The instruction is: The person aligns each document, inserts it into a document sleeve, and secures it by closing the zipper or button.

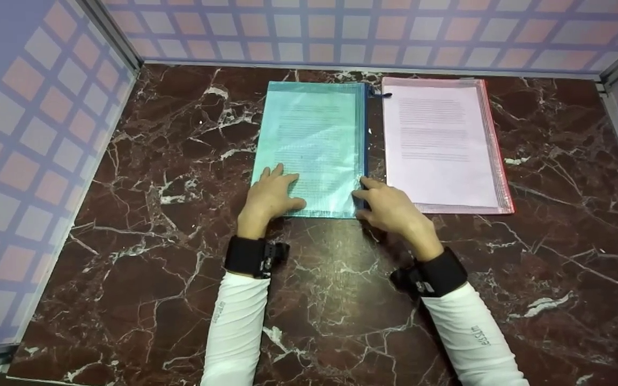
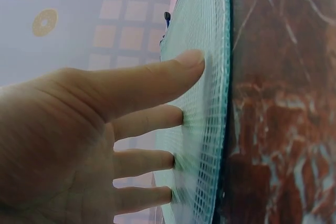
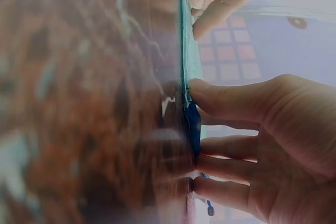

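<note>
A translucent green zip document folder [image 1: 314, 145] with printed paper inside lies flat on the dark marbled table. My left hand [image 1: 272, 195] rests on its lower left part, fingers spread. In the left wrist view the thumb [image 2: 173, 74] and fingertips touch the folder's mesh surface [image 2: 202, 103]. My right hand [image 1: 392, 206] is at the lower right corner, fingertips along the dark blue zipper edge [image 1: 365, 145]. From the right wrist, the thumb [image 3: 220, 95] touches the corner beside the blue zipper end [image 3: 192, 124], with the other fingers extended along that edge.
To the right lies a pink zip folder [image 1: 438, 145] with a printed sheet inside and a red zipper edge [image 1: 499, 155]. A blue zipper pull [image 1: 387, 95] sticks out between the folders at the top. Checked panels [image 1: 309, 32] wall the table [image 1: 153, 257] at the back and sides.
</note>
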`<act>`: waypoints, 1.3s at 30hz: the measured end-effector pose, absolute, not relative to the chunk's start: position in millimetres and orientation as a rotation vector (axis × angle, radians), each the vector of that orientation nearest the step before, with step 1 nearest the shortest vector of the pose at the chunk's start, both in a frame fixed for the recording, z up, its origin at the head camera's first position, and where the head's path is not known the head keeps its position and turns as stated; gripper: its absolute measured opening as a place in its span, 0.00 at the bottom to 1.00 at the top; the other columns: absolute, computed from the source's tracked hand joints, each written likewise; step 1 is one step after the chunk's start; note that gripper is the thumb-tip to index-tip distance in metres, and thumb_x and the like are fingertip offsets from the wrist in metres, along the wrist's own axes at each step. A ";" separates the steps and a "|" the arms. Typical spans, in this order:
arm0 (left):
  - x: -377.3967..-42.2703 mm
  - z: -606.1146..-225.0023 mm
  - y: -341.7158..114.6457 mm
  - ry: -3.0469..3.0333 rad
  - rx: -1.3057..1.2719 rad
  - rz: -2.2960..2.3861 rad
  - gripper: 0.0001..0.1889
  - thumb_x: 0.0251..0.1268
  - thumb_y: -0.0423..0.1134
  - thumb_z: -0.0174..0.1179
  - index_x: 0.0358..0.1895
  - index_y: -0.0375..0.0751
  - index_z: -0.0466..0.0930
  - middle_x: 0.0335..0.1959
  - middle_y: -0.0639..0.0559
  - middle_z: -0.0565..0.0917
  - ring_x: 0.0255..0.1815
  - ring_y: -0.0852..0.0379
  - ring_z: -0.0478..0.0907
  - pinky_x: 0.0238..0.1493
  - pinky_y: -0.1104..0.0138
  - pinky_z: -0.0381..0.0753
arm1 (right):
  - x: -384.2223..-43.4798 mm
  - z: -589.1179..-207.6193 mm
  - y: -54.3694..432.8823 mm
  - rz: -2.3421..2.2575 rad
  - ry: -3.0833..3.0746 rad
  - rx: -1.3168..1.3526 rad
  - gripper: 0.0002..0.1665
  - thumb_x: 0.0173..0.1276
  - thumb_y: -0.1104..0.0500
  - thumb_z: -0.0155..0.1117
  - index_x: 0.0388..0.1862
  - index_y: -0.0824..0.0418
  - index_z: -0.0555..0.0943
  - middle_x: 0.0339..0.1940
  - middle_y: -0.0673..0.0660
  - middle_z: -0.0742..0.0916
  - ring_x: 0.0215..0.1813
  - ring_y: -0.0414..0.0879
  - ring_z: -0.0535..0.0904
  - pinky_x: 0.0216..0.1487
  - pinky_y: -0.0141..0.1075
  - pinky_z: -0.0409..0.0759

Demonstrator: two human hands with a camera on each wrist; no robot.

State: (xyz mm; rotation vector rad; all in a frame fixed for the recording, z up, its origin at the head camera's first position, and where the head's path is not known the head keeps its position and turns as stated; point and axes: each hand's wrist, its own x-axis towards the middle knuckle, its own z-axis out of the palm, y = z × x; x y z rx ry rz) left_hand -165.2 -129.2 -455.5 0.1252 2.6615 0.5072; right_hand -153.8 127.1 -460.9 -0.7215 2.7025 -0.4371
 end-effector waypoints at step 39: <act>-167.7 -456.3 -127.0 2.945 0.278 0.742 0.27 0.74 0.49 0.55 0.72 0.46 0.68 0.78 0.39 0.62 0.80 0.39 0.54 0.80 0.47 0.56 | -171.0 -450.4 162.9 -0.997 2.734 -0.620 0.31 0.73 0.53 0.60 0.71 0.61 0.70 0.75 0.65 0.71 0.75 0.64 0.67 0.79 0.57 0.60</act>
